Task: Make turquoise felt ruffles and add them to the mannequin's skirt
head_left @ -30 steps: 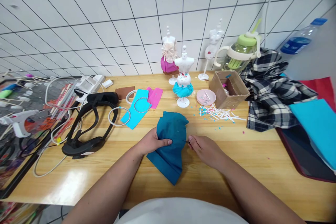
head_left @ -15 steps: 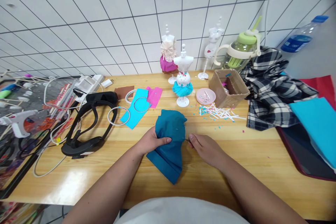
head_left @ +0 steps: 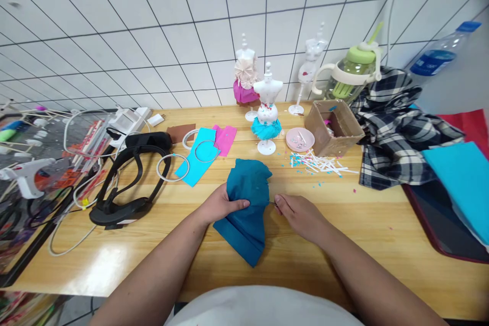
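A dark teal cloth [head_left: 250, 183] hangs over the front middle of the table, its lower corner pointing toward me. My left hand [head_left: 222, 206] is closed on its left side, thumb on top and fingers hidden behind the fabric. At the cloth's right edge, my right hand [head_left: 292, 209] pinches a thin dark metal tool [head_left: 272, 204] whose tip meets the fabric; its exact kind is too small to make out. Behind the cloth stands a white mini dress form [head_left: 266, 107] with a turquoise ruffle round its base.
Beyond are a dress form in pink [head_left: 245, 76] and a plain one [head_left: 311, 61]. A pink dish [head_left: 300, 139], white paper sticks [head_left: 321, 163] and a cardboard box [head_left: 333, 130] lie right. Left are metal rings [head_left: 172, 179], a black headset strap [head_left: 132, 183] and a glue gun [head_left: 28, 175].
Almost nothing differs. Both hands, the cloth and the thin tool keep nearly the same places; the view has shifted very slightly.
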